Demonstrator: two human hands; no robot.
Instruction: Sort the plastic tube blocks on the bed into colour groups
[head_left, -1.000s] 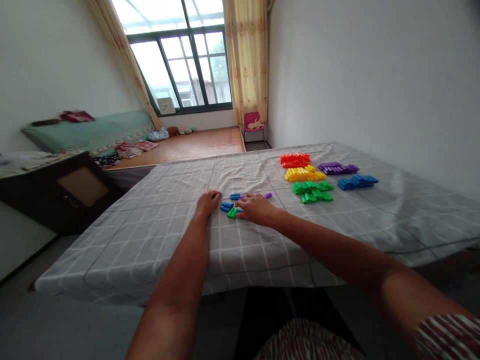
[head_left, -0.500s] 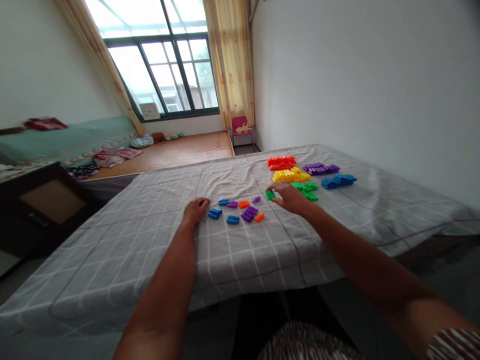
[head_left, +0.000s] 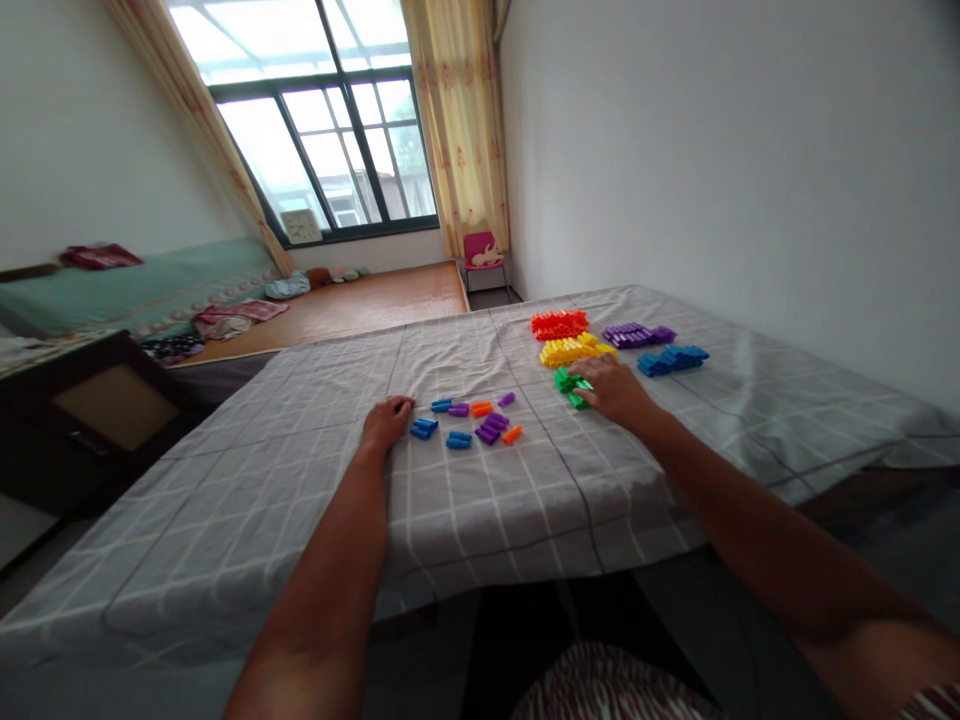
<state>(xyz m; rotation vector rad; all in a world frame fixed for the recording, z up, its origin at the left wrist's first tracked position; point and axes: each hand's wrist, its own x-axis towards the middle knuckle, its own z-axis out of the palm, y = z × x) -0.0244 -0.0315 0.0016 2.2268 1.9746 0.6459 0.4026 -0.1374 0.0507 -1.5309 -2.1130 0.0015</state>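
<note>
My right hand (head_left: 616,392) is at the green plastic pieces (head_left: 570,385), its thumb and fingers closed round some of them at the pile's edge. The hand partly hides the rest of the green pile. My left hand (head_left: 387,420) rests on the cloth with its fingers curled in, and nothing shows in it. Close to its right lie short blue tube-like pieces (head_left: 424,429), purple pieces (head_left: 492,429) and orange pieces (head_left: 481,409), scattered in small groups.
Beyond my right hand are sorted piles: red (head_left: 559,325), yellow (head_left: 574,350), purple (head_left: 639,335) and blue (head_left: 673,361). A grey checked cloth (head_left: 300,500) covers the table. The wall (head_left: 712,150) runs along the right side.
My right hand has moved right, bringing the green piece from beside the loose pieces to the green pile. My left hand stays in place on the cloth. The view has shifted slightly.
</note>
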